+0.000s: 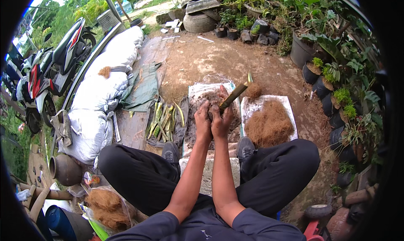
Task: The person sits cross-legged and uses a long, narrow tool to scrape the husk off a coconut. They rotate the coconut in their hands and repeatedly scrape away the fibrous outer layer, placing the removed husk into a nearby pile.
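My left hand (pixel 203 119) and my right hand (pixel 223 121) are cupped together around a clump of dark soil, mostly hidden by the fingers. A thick green leaf cutting (pixel 234 95) juts from between them, tilted up to the right. Both hands are smeared with soil. Beneath them lies a white sack (pixel 195 90) with loose soil (pixel 192 127) on it. On the right, a white tray (pixel 294 127) holds a heap of brown coconut fibre (pixel 268 124). Behind that tray sits a fibre-wrapped ball (pixel 253 90) with a pointed leaf rising from it.
Several long green leaf strips (pixel 164 121) lie on dark sheeting at the left. Stuffed white sacks (pixel 90 130) line that side, with a clay pot (pixel 67 171) and a plastic bag of fibre (pixel 109 208) nearer me. Potted plants (pixel 322 86) edge the right.
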Demonstrator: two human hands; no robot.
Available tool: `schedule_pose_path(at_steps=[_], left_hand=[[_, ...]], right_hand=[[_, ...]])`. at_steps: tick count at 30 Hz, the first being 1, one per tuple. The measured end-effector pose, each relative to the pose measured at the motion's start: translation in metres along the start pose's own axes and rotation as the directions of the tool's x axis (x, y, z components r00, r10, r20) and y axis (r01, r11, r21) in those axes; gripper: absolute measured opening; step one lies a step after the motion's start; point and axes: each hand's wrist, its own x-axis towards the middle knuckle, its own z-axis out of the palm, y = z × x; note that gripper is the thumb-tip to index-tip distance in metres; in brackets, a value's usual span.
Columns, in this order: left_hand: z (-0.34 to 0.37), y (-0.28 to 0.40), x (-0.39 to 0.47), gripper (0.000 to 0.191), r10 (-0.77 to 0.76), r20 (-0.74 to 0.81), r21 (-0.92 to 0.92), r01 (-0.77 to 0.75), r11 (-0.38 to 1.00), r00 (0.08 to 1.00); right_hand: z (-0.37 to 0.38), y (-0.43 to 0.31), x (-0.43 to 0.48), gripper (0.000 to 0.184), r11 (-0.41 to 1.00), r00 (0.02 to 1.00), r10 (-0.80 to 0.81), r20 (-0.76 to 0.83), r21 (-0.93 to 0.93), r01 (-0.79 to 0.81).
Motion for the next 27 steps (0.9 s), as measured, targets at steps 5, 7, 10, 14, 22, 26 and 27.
schedule_pose_path(at_steps=[5, 7, 10, 14, 22, 26, 27], left_hand=[[-0.015, 0.004, 0.002, 0.022, 0.194, 0.021, 0.549, -0.173, 0.818, 0.981], [-0.015, 0.014, 0.007, 0.032, 0.037, 0.11, 0.042, -0.041, 0.998, 0.993], [-0.001, 0.021, 0.005, 0.046, -0.009, 0.135, -0.401, 0.063, 0.914, 0.991], [0.003, 0.021, 0.003, 0.042, -0.083, 0.157, -0.371, 0.137, 0.918, 0.984], [-0.002, 0.01, 0.004, 0.033, -0.31, 0.071, -0.259, 0.317, 0.912, 0.948], [-0.019, 0.016, 0.008, 0.025, -0.242, 0.198, -0.702, 0.31, 0.641, 0.95], [-0.025, 0.019, 0.011, 0.026, -0.215, 0.204, -0.691, 0.296, 0.66, 0.955]], right_hand=[[0.004, -0.006, -0.004, 0.03, 0.998, 0.985, -0.058, 0.161, 0.023, 0.055], [0.005, -0.004, -0.006, 0.032, 0.994, 0.986, -0.009, 0.165, 0.109, -0.009], [0.002, 0.003, -0.004, 0.028, 0.988, 0.977, -0.111, 0.182, 0.13, 0.088], [-0.002, 0.013, -0.007, 0.011, 0.96, 0.982, 0.173, -0.075, 0.235, -0.151], [0.008, 0.007, -0.001, 0.018, 0.991, 0.985, 0.13, -0.114, -0.028, -0.134], [0.006, -0.006, -0.003, 0.029, 0.933, 0.934, -0.011, 0.356, -0.334, 0.138], [0.005, -0.008, -0.004, 0.031, 0.918, 0.905, -0.023, 0.424, -0.35, 0.187]])
